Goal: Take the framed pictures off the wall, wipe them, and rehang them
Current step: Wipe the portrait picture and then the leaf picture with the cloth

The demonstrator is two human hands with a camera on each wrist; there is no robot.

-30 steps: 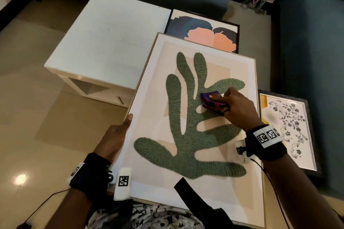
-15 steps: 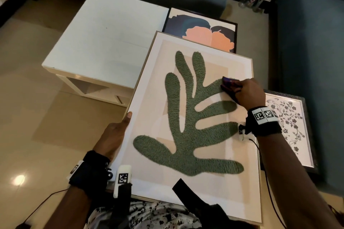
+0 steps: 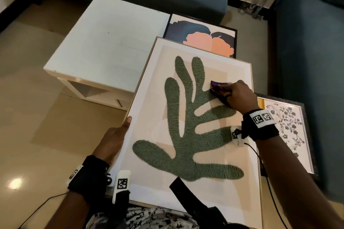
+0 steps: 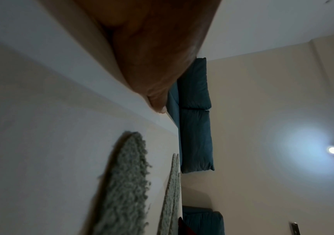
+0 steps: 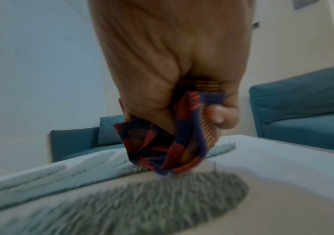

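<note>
Pictures are counted at three: portrait (image 3: 201, 32), floral (image 3: 286, 128), and nearest, the tufted leaf picture (image 3: 186, 117), steadied by the left hand (image 3: 113, 141), fingers hidden; one striped cloth (image 3: 217, 87) is clutched against it in the right hand (image 3: 240, 98).

Of the left hand (image 3: 111, 141) the fingers are hidden under the large pale-framed picture of a green tufted leaf (image 3: 149, 182), which covers the bottom of the black-framed picture of two peach faces (image 3: 197, 29); the striped red-and-blue cloth (image 5: 158, 147) is blurred in the right wrist view
</note>
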